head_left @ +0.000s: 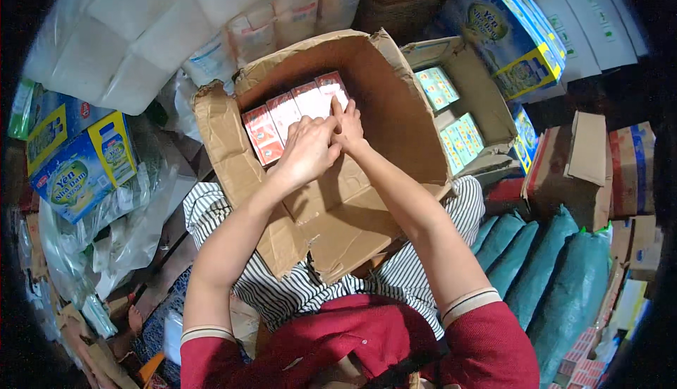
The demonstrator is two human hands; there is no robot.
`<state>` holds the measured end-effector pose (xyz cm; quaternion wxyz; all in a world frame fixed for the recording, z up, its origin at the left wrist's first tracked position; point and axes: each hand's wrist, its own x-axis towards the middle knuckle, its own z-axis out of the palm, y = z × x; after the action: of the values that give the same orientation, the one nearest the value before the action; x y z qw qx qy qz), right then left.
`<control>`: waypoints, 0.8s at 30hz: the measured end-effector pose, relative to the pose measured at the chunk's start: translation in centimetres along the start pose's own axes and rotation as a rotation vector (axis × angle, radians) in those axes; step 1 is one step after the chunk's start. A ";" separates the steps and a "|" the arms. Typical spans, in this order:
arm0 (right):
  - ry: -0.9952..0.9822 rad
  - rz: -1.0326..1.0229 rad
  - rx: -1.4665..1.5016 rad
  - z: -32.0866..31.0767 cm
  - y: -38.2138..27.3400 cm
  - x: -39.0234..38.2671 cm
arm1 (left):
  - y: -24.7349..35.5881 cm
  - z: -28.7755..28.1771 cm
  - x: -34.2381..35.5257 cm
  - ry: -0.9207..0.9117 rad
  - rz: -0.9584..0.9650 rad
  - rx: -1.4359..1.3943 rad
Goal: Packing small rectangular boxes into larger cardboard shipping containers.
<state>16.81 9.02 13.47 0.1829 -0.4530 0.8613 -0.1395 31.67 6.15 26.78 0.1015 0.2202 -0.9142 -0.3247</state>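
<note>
Large open cardboard carton (pixel 395 128): resting tilted on the lap, flaps splayed, front flap (pixel 338 227) creased and sagging toward the striped fabric (pixel 423 262) below. Risk, as judged: carton sliding off the lap or tipping if pressed harder at the far wall, since nothing visible braces it.

Second cardboard box (pixel 486 100), just beside on the right: holds pale green packets (pixel 462 139) in two groups. Risk of a knock from the right elbow if the carton shifts that way.

Blue and yellow printed cases (pixel 77 170), left and upper right; wrapped white bundles (pixel 120 29) behind; teal sacks (pixel 557 283) at right. Crowded surroundings, little room to set anything aside.

Row of red-and-white small cartons (pixel 282 118): standing side by side against the far inner wall of the large carton, roughly four visible, right end hidden by the hands. Risk: row toppling forward into the vacant carton floor, the packs being unsupported at the front.

Left hand (pixel 307 149): curled, palm down, over the right end of the row; contents of the grip not discernible.

Right hand (pixel 348 125): fingers extended, pressed onto the top of the last small carton; not clearly closed round it.
</note>
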 end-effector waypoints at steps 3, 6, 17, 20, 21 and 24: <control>0.032 -0.007 -0.008 0.5 0.5 0.0 | 0.2 0.1 -0.1 0.006 0.011 0.013; 0.031 -0.018 0.004 0.7 0.6 -0.3 | 0.0 0.3 -0.2 -0.001 0.007 0.011; -0.001 0.074 -0.107 -1.8 1.1 -0.1 | 0.0 1.1 1.1 0.019 0.116 -0.039; -0.237 -0.164 0.193 -2.4 0.4 -1.3 | -1.3 2.1 1.8 0.036 0.150 -0.201; -0.032 -0.247 0.165 -2.3 -0.8 -2.5 | -0.1 1.0 1.0 0.031 0.073 -0.266; -0.221 -0.661 0.232 -8.2 -3.3 -5.8 | 0.5 -2.8 0.3 -0.134 0.054 -0.486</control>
<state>18.60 12.70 23.26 0.2703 -0.6953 0.6220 -0.2380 32.17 4.80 29.23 0.0993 0.1427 -0.8195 -0.5461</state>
